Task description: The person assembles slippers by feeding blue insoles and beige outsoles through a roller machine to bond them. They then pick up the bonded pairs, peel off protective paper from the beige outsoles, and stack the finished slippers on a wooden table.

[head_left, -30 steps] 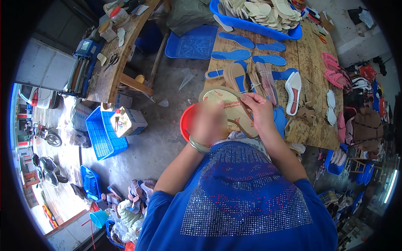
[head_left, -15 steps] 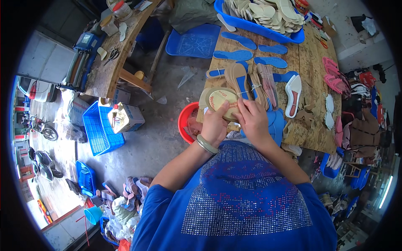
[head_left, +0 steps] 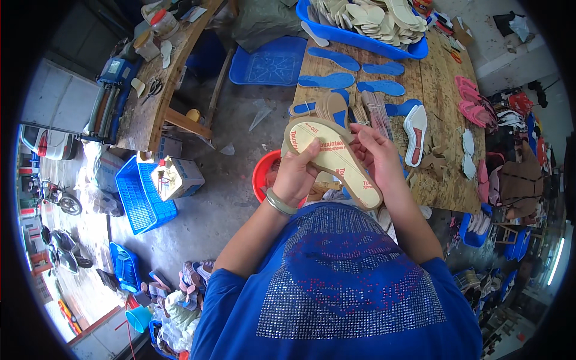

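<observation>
A pale yellow insole [head_left: 345,165] with red print and a brown rim is held up before my body, its narrow end toward me. My left hand [head_left: 298,175] grips its left side, thumb on the printed face. On the opposite edge, my right hand [head_left: 381,157] has its fingers bent against the rim. Just beyond lie tied bundles of brown insoles [head_left: 331,107], and a strapped stack of thin pinkish strips [head_left: 378,114]. A white sole with a red centre [head_left: 414,135] lies to the right. Blue insoles [head_left: 327,80] are laid out farther back.
The wooden table [head_left: 444,174] carries a blue tub [head_left: 366,45] heaped with cream pieces, plus pink slippers [head_left: 470,99] on the right. A red bucket [head_left: 260,177] stands below the table's left edge. A blue crate [head_left: 141,204] and a side bench [head_left: 139,123] are to the left.
The insole, earlier showing mainly its rounded end between both hands, now lies with its whole length in sight. My right hand has shifted right along its edge.
</observation>
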Demonstrator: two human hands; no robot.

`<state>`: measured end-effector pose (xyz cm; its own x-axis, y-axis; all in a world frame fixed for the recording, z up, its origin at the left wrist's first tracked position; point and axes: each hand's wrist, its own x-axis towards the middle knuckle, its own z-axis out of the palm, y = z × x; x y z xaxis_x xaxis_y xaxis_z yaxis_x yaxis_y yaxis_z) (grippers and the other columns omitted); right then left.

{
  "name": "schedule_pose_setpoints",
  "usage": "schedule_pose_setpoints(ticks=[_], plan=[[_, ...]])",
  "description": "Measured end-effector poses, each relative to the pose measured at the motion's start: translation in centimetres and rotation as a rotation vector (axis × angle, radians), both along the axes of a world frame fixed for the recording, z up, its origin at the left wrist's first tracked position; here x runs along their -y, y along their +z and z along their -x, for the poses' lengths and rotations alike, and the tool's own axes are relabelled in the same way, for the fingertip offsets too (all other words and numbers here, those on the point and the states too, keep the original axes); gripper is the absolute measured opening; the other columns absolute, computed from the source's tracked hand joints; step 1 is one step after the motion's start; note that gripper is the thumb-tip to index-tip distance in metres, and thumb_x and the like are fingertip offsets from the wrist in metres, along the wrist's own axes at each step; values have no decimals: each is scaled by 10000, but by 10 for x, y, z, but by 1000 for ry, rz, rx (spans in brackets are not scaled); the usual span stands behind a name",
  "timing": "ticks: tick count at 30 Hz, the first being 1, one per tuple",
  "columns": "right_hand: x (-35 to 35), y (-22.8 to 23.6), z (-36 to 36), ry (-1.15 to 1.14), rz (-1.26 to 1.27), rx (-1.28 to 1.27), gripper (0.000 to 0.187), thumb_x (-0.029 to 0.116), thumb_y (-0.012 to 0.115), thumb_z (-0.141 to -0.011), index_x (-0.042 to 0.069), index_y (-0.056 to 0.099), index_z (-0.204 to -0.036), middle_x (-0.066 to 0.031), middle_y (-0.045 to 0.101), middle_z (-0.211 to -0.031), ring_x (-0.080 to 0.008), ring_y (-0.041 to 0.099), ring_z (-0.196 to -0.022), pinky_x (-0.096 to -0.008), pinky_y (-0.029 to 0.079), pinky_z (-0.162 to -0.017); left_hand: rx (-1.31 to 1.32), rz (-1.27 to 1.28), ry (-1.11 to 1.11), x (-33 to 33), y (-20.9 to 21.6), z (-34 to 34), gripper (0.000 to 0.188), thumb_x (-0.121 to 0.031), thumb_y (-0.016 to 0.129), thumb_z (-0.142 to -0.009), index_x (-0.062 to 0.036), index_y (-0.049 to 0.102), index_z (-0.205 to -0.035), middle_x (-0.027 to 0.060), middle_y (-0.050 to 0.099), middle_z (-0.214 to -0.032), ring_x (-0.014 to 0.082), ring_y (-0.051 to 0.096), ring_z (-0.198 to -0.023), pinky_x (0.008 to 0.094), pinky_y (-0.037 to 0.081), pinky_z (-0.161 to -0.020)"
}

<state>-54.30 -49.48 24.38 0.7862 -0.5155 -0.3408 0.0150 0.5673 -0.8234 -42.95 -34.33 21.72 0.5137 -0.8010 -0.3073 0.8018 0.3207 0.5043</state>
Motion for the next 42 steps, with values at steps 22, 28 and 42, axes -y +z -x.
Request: schedule_pose_setpoints(ticks=[22,28,42], plan=[[-38,-4,-3,103,1900,-126,272,60,703,-743,1,642,-1001,-68,561,-825,-254,584,-743,-355,480,-660,-97,-87,111,3,-7,14,228,-65,502,-953,7,528,-1168,114,632,-1071,204,649,-937,342,557,-797],[-6,-3,3,201,1702,115,366,77,725,-759,-3,627,-1102,-83,575,-861,-231,583,-749,-310,488,-636,-76,-19,14,0,2,8,263,-93,495,-964,-4,500,-1212,119,615,-1117,217,632,-997,365,551,-841],[-13,-12,-23,169,321,-49,241,57,665,-827,47,514,-1015,26,543,-776,-57,533,-724,-203,430,-674,133,-79,14,-5,-5,-1,283,-125,533,-957,-13,505,-1215,102,617,-1124,197,637,-994,353,555,-844]])
